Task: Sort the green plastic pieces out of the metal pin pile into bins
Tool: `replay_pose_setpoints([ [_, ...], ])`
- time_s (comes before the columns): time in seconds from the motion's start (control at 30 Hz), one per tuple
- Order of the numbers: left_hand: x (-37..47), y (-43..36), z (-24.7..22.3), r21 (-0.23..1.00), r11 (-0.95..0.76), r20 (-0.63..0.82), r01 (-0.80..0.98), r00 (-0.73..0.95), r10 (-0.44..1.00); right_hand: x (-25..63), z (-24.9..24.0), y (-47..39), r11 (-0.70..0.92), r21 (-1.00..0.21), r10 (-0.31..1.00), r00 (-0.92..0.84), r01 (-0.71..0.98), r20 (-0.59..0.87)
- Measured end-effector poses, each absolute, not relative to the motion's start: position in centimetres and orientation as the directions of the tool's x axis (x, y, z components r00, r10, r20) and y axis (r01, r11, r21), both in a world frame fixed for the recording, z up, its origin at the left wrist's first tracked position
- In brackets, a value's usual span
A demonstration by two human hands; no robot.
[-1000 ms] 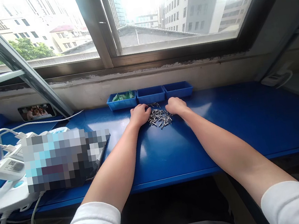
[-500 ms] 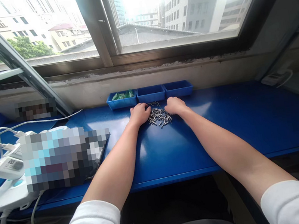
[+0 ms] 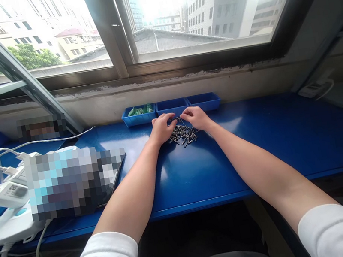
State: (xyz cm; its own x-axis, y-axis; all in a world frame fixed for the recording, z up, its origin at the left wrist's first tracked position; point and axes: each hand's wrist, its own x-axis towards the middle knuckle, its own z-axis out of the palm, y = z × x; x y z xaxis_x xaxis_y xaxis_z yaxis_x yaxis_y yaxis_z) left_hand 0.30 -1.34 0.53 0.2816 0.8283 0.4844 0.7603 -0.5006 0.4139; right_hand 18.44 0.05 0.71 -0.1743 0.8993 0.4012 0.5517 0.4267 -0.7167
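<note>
A loose pile of small, thin metal pieces (image 3: 183,136), like pins or screws, lies on the blue tabletop. My left hand (image 3: 161,129) is at the pile's left back edge, its fingers stretched out and its thumb apart from them. Across from it, my right hand (image 3: 197,118) is behind the right side of the pile, thumb and fingertips drawn together in a pinch. What is between those fingertips is too small to make out. A few slim pieces lie between the two hands, behind the main heap.
Behind the hands stand three blue bins; the left bin (image 3: 139,118) contains green material. At left are a white power strip (image 3: 11,225) with chargers and cables, and a blurred package (image 3: 65,184). The blue table (image 3: 196,181) runs along the window wall.
My right hand has moved slightly left, its fingertips now closer to my left hand. The left hand's fingers have stretched out over the back of the pile.
</note>
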Motion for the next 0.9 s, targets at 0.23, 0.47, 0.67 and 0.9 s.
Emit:
replay_pose_setpoints([
  [0.23,0.88,-1.52,0.54,0.393,-0.601,0.496,0.696,0.39,0.776,17.89,0.56,-0.22,0.388,-0.872,0.921,-0.149,0.299,0.359],
  [0.47,0.71,-1.56,0.66,0.386,-0.506,0.469,0.772,0.308,0.828,18.16,0.95,-0.51,0.377,-0.913,0.925,-0.122,0.156,0.361],
  [0.67,0.56,-1.19,0.27,0.379,-0.551,0.511,0.744,0.328,0.795,18.53,0.81,-0.36,0.363,-0.925,0.929,-0.129,0.116,0.348],
  [0.9,0.66,-1.26,0.34,0.375,-0.529,0.498,0.761,0.317,0.807,18.63,0.91,-0.47,0.328,-0.934,0.939,-0.157,0.14,0.307],
])
